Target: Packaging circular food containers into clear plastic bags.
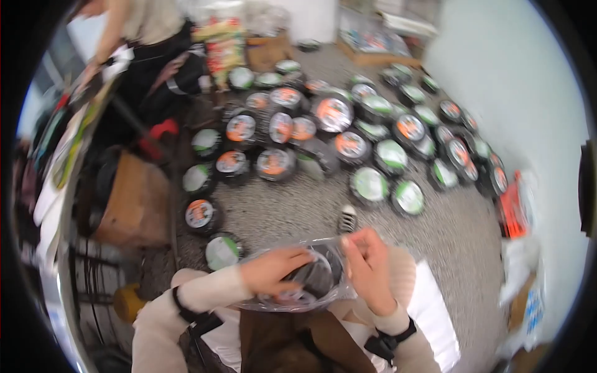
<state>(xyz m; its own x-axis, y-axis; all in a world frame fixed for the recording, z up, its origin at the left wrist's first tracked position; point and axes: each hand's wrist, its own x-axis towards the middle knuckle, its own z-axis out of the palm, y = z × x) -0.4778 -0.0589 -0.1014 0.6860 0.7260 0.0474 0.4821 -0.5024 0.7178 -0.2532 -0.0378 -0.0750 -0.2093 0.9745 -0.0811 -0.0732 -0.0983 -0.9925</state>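
A clear plastic bag (298, 307) rests over my lap with a dark round item (322, 275) inside or under its film. My left hand (275, 270) lies across the left part of the bag, fingers spread over the round item. Blur hides whether it grips anything. My right hand (371, 268) pinches the bag's upper right edge between thumb and fingers and holds it up. On the floor ahead spread many black round packs, such as one with a green and white label (368, 185) and one with an orange and white label (275, 163).
At left, a table edge (77, 186) runs beside me, with a brown box (135, 200) beneath. A person (154, 28) stands beyond it. A pale wall (508, 70) bounds the right, with a red-orange item (513, 210) at its foot. My shoe (347, 220) is near the packs.
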